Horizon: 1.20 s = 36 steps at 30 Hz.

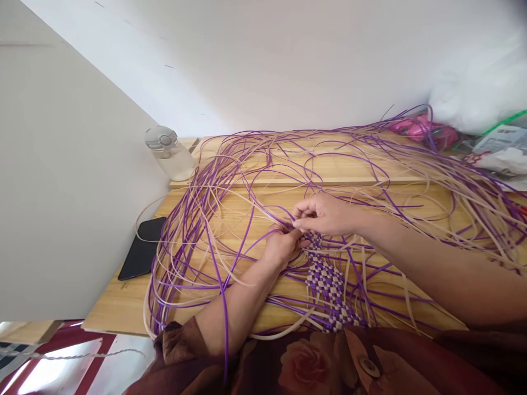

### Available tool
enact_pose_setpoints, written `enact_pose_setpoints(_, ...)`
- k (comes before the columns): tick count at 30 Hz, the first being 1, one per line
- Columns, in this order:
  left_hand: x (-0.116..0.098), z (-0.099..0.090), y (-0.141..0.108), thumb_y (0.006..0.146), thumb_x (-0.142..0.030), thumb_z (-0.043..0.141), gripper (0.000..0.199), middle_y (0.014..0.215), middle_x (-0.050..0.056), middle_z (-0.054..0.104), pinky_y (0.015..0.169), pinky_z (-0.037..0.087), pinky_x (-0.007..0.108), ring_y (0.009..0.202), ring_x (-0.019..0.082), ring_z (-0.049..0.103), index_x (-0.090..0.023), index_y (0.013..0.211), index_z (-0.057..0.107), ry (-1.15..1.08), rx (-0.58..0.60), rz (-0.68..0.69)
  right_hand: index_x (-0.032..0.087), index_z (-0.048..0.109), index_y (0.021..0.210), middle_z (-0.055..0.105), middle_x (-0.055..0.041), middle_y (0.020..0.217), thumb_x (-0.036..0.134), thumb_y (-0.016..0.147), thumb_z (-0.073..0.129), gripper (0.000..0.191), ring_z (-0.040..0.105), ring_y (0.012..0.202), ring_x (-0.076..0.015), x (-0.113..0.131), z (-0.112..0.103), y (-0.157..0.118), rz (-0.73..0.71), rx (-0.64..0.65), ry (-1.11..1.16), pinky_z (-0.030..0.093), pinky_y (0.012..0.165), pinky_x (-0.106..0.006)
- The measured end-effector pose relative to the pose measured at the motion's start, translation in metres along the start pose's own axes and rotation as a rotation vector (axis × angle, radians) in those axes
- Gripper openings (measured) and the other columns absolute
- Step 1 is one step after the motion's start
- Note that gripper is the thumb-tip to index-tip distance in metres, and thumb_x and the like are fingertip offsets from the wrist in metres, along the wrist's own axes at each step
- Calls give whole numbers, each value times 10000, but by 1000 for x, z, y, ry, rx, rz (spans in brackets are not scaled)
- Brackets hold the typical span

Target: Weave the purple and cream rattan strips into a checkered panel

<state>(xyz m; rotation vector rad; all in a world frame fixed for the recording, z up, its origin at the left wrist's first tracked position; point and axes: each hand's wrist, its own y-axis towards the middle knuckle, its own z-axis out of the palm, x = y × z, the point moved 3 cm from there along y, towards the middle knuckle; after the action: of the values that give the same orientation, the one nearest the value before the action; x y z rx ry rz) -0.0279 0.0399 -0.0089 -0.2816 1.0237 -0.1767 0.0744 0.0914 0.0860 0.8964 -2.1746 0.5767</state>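
Head view, looking down at a wooden table (pixel 123 307) set against a white wall. Loose purple strands (pixel 193 219) and cream strands (pixel 465 181) fan out over most of the tabletop in wide loops, some spilling over the near edge.

Woven strip (pixel 329 288): a narrow purple-and-cream checkered band, lying flat near the front edge of the table. It runs from the person's lap up to the two hands, and its far end sits right under the fingertips.

Left hand (pixel 282 247): at the far end of the strip, fingers curled and pinched closed on strands there (which colour it has hold of I cannot tell, the strands cross too thickly). A purple strand lies across the forearm.

Right hand (pixel 325 215): just above the left and touching it at the fingertips, fingers bent and closed in a pinch on thin strands at the same spot.

Elsewhere: a black phone (pixel 142 255) lies flat at the table's left edge, partly under the strand loops. A clear bottle (pixel 169 151) lies on its side at the far left corner. Pink items (pixel 420 129) and white plastic bags (pixel 481 88) sit at the far right. Floral clothing (pixel 296 365) fills the bottom of the view.
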Motion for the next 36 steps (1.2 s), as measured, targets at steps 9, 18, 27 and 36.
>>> enact_pose_setpoints(9, -4, 2, -3, 551, -188, 854, 294, 773, 29, 650, 639, 539, 237, 673, 113, 609, -120, 761, 659, -73, 21, -57, 148, 646, 705, 621, -1, 639, 383, 672, 641, 237, 511, 591, -111, -58, -12, 22, 335, -344, 27, 381, 571, -231)
enact_pose_setpoints(18, -7, 2, -4, 539, -161, 832, 287, 746, 9, 641, 588, 534, 224, 653, 108, 603, -126, 765, 659, -110, -4, -58, 187, 536, 713, 553, 29, 520, 294, 707, 599, 124, 471, 460, -93, -40, 11, -32, 353, -522, 66, 325, 443, -210)
enact_pose_setpoints(27, -5, 0, -5, 560, -279, 856, 416, 837, 29, 671, 574, 546, 244, 721, 145, 644, -159, 890, 633, -99, -53, 34, 191, 485, 800, 552, 53, 517, 326, 728, 662, 234, 522, 411, -88, -26, 29, -42, 322, -357, 658, 321, 360, -162)
enact_pose_setpoints(36, -7, 0, -2, 620, -246, 805, 238, 793, 41, 626, 537, 527, 210, 670, 119, 594, -129, 765, 656, -5, -17, -50, 179, 592, 1057, 616, 23, 680, 364, 706, 761, 431, 569, 559, -88, -30, 31, -46, 178, -411, 887, 436, 497, -196)
